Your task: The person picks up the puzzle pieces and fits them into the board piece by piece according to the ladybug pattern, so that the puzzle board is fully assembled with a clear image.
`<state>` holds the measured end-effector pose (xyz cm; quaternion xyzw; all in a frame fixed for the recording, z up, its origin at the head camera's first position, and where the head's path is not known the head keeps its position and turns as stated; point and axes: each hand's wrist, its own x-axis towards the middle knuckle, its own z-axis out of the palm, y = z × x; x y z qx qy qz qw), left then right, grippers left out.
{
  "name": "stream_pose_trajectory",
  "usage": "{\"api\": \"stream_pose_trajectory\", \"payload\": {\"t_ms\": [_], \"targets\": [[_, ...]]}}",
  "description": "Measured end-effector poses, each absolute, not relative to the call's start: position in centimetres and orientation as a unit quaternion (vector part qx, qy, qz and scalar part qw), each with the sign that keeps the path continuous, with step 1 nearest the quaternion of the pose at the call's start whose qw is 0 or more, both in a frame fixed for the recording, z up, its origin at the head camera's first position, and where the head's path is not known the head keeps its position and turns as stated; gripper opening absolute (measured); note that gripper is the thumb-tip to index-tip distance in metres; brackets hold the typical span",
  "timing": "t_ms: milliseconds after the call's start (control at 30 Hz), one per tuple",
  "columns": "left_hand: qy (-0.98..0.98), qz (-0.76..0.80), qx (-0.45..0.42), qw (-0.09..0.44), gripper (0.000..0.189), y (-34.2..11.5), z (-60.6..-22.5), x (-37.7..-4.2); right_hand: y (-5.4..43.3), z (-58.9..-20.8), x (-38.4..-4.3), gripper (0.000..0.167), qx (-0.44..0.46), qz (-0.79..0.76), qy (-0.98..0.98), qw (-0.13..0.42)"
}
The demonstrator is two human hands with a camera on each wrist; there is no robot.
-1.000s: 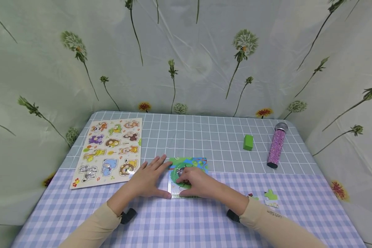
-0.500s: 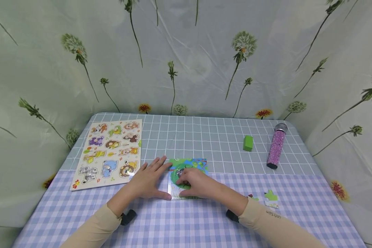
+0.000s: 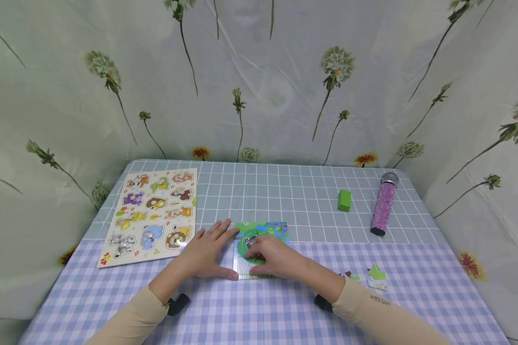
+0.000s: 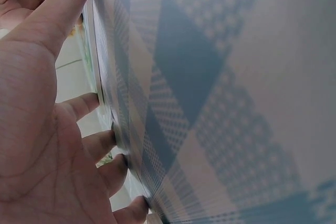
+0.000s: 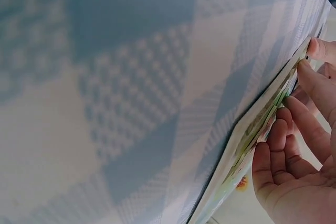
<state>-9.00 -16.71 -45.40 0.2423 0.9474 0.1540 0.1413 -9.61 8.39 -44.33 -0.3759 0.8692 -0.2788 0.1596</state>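
A small jigsaw puzzle with a green and blue picture and a beetle in a green circle lies between both hands. My left hand rests with fingers spread at the puzzle's left side; its thumb touches the lower left corner. My right hand lies over the lower right of the puzzle. In the right wrist view its thumb and index fingertip press on the puzzle board, apart from each other, while the other fingers bend inward. No piece shows between them. My right hand hides part of the picture.
Two loose puzzle pieces, one green and white and one partly hidden by the right forearm, lie at right. An animal peg puzzle stands flat at left. A green block and a purple glitter microphone lie at back right.
Both hands and the puzzle keep their places. Only the head view has shifted slightly, so the scene sits a little lower.
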Motion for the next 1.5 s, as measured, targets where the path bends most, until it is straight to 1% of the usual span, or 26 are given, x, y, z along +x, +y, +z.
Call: {"api": "stream_pose_trajectory", "payload": {"t_ms": [300, 600, 733, 1200, 1500], "targets": [[0.947, 0.157, 0.244, 0.141, 0.123, -16.5, -45.5, -9.0, 9.9, -43.3, -9.6, 0.033, -0.365, -0.274, 0.873, 0.174], [0.947, 0.154, 0.248, 0.136, 0.124, -16.3, -45.7, -9.0, 13.5, -41.9, -9.6, 0.037, -0.354, -0.253, 0.886, 0.159], [0.946, 0.155, 0.248, 0.139, 0.125, -16.4, -45.7, -9.1, 15.2, -41.6, -9.4, 0.036, -0.344, -0.256, 0.888, 0.163], [0.948, 0.151, 0.243, 0.139, 0.124, -16.7, -45.6, -9.2, 21.6, -40.0, -7.6, 0.05, -0.277, -0.3, 0.897, 0.17], [0.946, 0.161, 0.248, 0.134, 0.124, -16.8, -45.5, -9.1, 25.8, -40.3, -6.1, 0.059, -0.216, -0.305, 0.907, 0.191]]}}
